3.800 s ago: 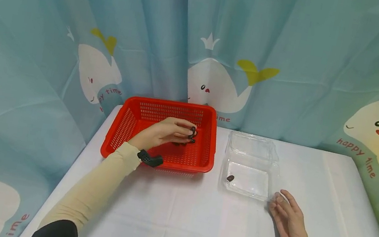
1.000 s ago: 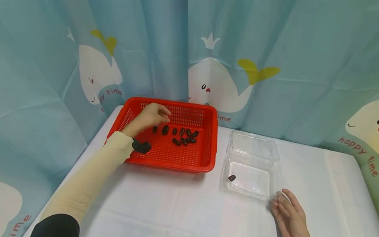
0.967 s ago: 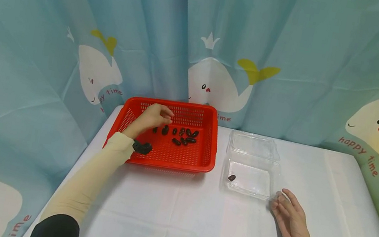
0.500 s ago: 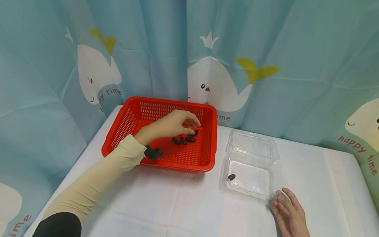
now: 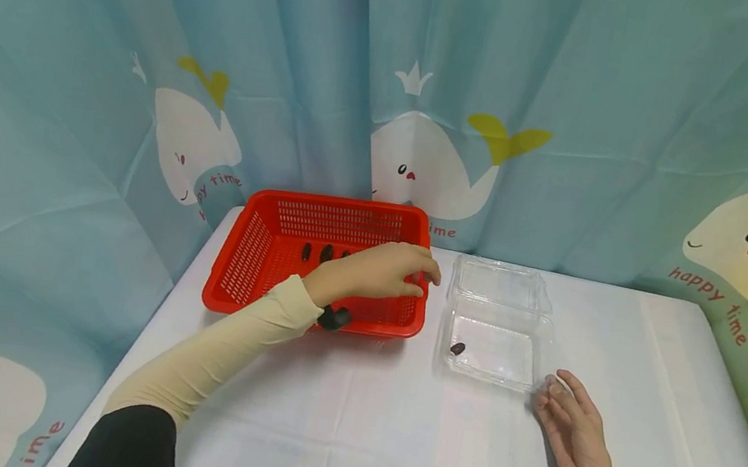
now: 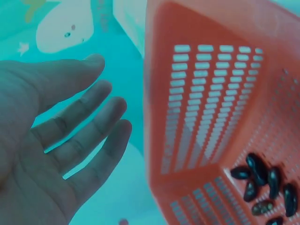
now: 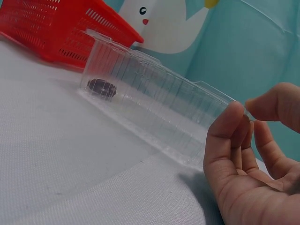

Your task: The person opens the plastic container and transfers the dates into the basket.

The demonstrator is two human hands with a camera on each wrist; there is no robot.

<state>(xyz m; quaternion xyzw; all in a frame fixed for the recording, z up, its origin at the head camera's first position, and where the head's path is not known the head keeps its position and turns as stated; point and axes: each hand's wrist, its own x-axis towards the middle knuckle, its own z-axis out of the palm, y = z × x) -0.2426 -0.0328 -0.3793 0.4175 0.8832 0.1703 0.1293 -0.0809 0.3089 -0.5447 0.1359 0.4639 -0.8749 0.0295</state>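
My left hand (image 5: 382, 270) is over the right rim of the red plastic basket (image 5: 259, 205), with loosely bent fingers. In the left wrist view the left hand (image 6: 70, 136) has its fingers apart and nothing in it. Several dark, oval, date-like pieces (image 6: 274, 180) lie on the basket floor; the head view shows only a few, the forearm hiding others. My right hand (image 5: 571, 435) pinches the near right corner of a clear hinged plastic box (image 5: 491, 381) between thumb and fingers. A single dark date-like piece (image 7: 102, 87) lies inside this box, at its left end.
A white cloth (image 5: 340, 428) covers the table. Behind the basket and box hangs a blue curtain (image 5: 586, 137) printed with whales. The box's clear lid (image 5: 500, 283) lies folded back toward the curtain.
My left hand has moved right from the basket's left side to its right rim. The dark pieces, earlier bunched at its fingers, were then spread out. My right hand and the box stay put.
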